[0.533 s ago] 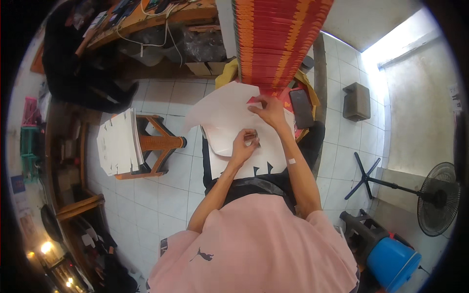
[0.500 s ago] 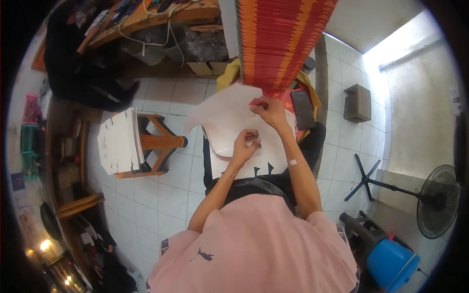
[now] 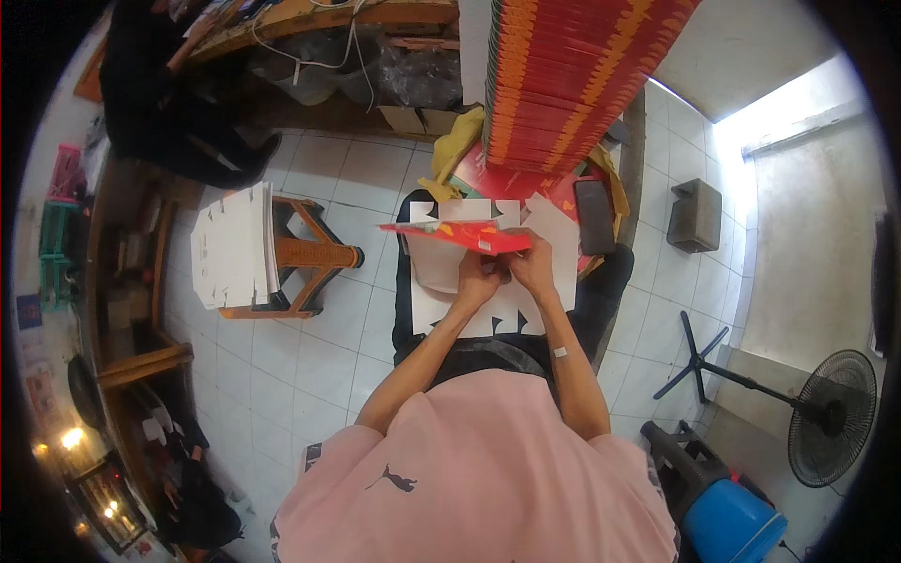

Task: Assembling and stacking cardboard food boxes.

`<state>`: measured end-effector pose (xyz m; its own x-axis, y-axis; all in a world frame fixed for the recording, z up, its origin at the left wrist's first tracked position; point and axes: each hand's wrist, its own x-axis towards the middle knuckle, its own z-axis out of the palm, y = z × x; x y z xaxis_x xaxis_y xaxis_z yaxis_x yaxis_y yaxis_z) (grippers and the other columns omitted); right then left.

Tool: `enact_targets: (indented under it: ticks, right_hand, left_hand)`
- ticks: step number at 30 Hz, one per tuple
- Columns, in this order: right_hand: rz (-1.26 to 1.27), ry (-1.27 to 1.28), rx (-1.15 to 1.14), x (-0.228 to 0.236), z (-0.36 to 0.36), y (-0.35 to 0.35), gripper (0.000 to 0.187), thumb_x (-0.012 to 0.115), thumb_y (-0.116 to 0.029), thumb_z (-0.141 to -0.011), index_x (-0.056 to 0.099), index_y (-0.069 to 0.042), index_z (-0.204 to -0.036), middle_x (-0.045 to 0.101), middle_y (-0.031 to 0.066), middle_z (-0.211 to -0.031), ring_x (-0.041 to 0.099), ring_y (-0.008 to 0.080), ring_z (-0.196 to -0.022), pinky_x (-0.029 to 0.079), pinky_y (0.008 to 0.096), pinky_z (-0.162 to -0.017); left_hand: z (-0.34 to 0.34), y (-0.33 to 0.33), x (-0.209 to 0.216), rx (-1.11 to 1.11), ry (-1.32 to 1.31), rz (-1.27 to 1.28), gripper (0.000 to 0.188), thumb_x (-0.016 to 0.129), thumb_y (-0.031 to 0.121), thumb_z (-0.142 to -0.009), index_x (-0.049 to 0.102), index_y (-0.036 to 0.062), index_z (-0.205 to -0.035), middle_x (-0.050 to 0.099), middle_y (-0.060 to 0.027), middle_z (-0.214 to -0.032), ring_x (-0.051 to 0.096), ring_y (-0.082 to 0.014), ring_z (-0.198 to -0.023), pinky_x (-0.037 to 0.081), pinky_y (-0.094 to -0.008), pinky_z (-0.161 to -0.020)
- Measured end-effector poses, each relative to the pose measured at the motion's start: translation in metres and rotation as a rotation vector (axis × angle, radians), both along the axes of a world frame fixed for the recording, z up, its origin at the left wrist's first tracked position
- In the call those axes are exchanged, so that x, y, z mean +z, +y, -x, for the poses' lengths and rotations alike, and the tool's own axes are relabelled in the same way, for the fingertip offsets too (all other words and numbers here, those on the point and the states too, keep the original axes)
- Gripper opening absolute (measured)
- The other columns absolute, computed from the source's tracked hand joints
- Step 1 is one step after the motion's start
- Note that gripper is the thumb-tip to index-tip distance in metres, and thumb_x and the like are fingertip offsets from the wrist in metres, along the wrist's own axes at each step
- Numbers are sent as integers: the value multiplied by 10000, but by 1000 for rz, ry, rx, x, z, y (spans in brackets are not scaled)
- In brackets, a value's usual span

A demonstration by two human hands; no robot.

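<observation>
Over my lap, a red printed piece of cardboard (image 3: 450, 231) with yellow patches is held up, seen nearly edge-on. Its right end is gripped by my right hand (image 3: 536, 266), fingers closed round the edge. Just beneath its lower edge is my left hand (image 3: 480, 283), fingers curled and closed; the cardboard partly covers them. Below both hands, white die-cut cardboard sheets (image 3: 450, 305) with small dark notches lie across my lap.
A tall stack of red and orange cardboard (image 3: 563, 84) rises ahead, beside a dark phone (image 3: 593, 216) and yellow wrapping (image 3: 457, 150). Left, more white sheets (image 3: 230, 249) rest on an orange stool (image 3: 314, 253). A fan (image 3: 831, 413) stands right. A person in black (image 3: 160, 94) is at the far-left bench.
The pale sheet that was swinging up is now a red-faced piece held tilted between my hands. My hands have come closer together; the view has shifted slightly.
</observation>
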<state>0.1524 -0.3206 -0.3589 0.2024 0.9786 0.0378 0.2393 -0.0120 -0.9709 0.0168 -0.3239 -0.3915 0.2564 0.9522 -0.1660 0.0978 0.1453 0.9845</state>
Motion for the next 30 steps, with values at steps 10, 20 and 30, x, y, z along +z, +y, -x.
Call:
enact_targets:
  ticks: [10,20,30]
  right_hand:
    - [0,-439,-159,28,-27,16,278,618,-23,-884,654,17,-1156,703,237,-1009,693,392,-921,537,403,-811]
    - [-32,-369,-333,63,-8,11,312,526,-116,-963,601,40,-1222,681,299,-1005,657,481,-921,511,497,-820]
    - [48,-606,-194,56,-5,3,367,563,-131,-918,596,80,-1217,644,344,-1050,626,487,-1012,495,535,-855]
  left_hand:
    - [53,4,90,496,391,-599,391,701,-60,-812,623,32,-1184,596,-144,-1186,602,-275,-1091,560,-349,-826]
    - [66,32,84,233,-65,-165,565,376,96,-913,425,32,-1472,470,-212,-1467,421,-286,-1387,281,-384,-1161]
    - [53,34,82,135,83,-239,566,422,25,-947,311,7,-1502,334,-230,-1545,323,-355,-1440,224,-407,-1195]
